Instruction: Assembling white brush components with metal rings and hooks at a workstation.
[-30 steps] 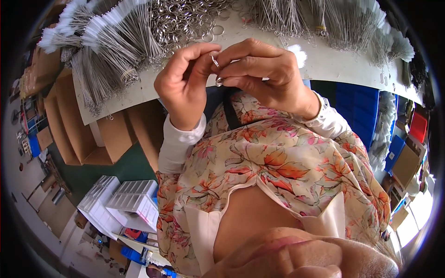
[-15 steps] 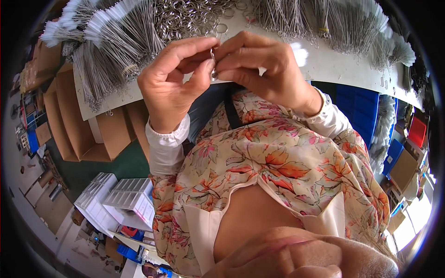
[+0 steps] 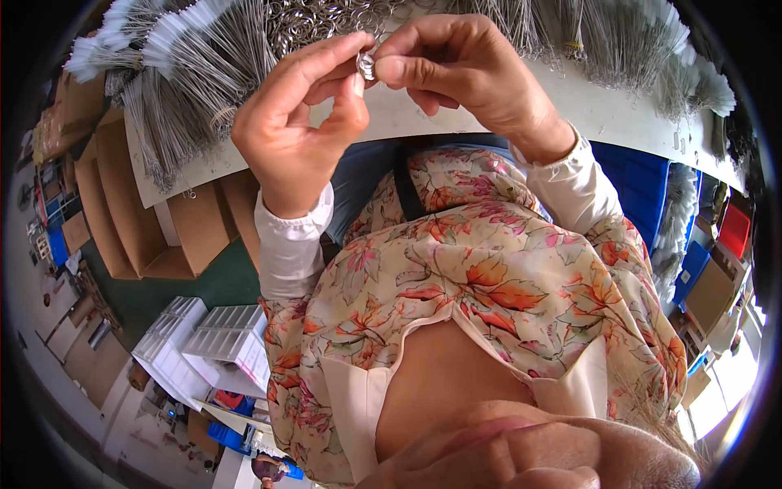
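Note:
Above the table's near edge, both hands meet at a small cluster of shiny metal rings (image 3: 366, 66). My left hand (image 3: 297, 122) pinches it between the thumb and fingertips from the left. From the right, my right hand (image 3: 476, 73) has its thumb and index finger closed on the same piece, the other fingers curled below. How many rings are there, and whether a wire runs through them, is too small to tell. Just beyond the hands lies a heap of loose metal rings (image 3: 314, 24).
Bundles of thin wire brushes with white tips (image 3: 208, 53) cover the table (image 3: 521, 114) at the left, and more wire bundles (image 3: 623, 49) lie at the right. Open cardboard boxes (image 3: 151, 220) stand at the left, near white plastic trays (image 3: 228, 338). Blue bins (image 3: 623, 191) are at the right.
Both hands have moved up and farther out over the table with the rings, which now face the camera more. A white patch beside my right hand no longer shows.

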The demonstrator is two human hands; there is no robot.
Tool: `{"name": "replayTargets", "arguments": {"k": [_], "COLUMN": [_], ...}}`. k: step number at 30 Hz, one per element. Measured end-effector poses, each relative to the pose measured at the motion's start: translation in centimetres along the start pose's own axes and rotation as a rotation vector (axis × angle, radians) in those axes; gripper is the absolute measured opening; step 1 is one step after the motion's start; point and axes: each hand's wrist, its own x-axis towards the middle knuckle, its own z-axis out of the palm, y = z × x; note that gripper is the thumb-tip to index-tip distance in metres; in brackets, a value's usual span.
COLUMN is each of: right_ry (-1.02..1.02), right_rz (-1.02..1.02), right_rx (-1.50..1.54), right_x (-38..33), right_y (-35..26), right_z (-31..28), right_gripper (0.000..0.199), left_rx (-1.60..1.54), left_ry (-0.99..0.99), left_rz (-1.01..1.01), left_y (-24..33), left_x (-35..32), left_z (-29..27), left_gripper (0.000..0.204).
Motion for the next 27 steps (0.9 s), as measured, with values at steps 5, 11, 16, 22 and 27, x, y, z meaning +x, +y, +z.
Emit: {"name": "replayTargets", "arguments": {"k": [5, 11, 16, 22, 27], "right_ry": [-0.009, 0.226, 0.061, 0.406, 0.703], "right_rz": [-0.061, -0.520, -0.686, -0.666, -0.198], "right_rx": [-0.177, -0.640, -1.215, -1.200, -1.247], "right_x": [0.5, 1.2, 1.1, 2.0, 5.0], "right_y": [1.0, 5.2, 10.0, 2.5, 1.0], "right_z": [0.1, 0.3, 2.3, -5.5, -13.0], "right_gripper": [0.014, 0.014, 0.018, 0.015, 0.037], "left_rx": [-0.023, -0.259, 0.879, 0.813, 1.001], "left_ry": [-0.137, -0.246, -0.064, -0.078, 0.115], "left_rz": [-0.095, -0.448, -0.614, -0.498, -0.210], "left_y": [-0.5, -3.6, -9.2, -14.8, -12.2], "left_x": [0.6, 2.9, 7.8, 7.4, 7.4], "left_z": [-1.9, -3.4, -11.7, -12.8, -8.7], "left_gripper": [0.027, 0.021, 0.025, 0.026, 0.025]}}
